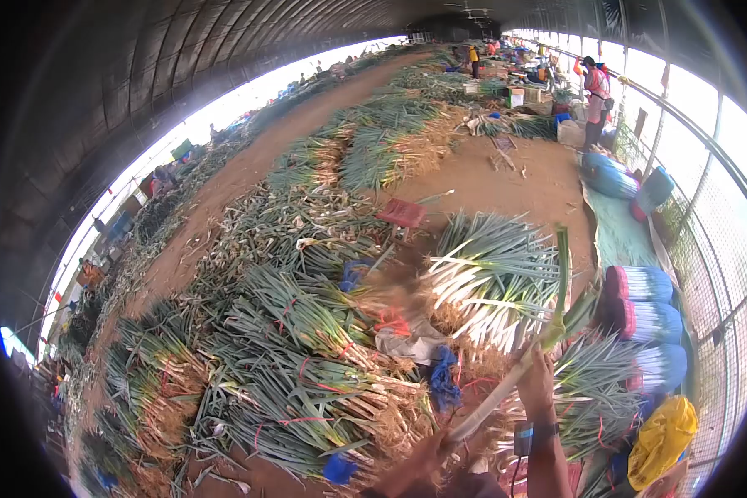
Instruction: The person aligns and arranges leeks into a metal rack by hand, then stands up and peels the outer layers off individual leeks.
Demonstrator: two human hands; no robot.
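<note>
My right hand (pixel 537 383) is closed around a long green onion (pixel 499 402), its thick green top rising toward the upper right. My left hand (pixel 427 461), smeared by motion, is at the root end of the same stalk; its fingers cannot be made out. Just beyond lies a pile of green onions with clean white stems (pixel 489 290). To the left are bundles of untrimmed green onions (pixel 307 398) tied with red string, their roots brown. More green onions (pixel 602 382) lie to the right of my right forearm.
Blue-wrapped bundles (pixel 651 324) line the right wall, with a yellow bag (pixel 662 440) nearer me. A red low stool (pixel 402 213) stands ahead. Blue cloth (pixel 445 378) lies among the bundles. A person (pixel 596 95) stands far right. A dirt path (pixel 307 124) runs along the left.
</note>
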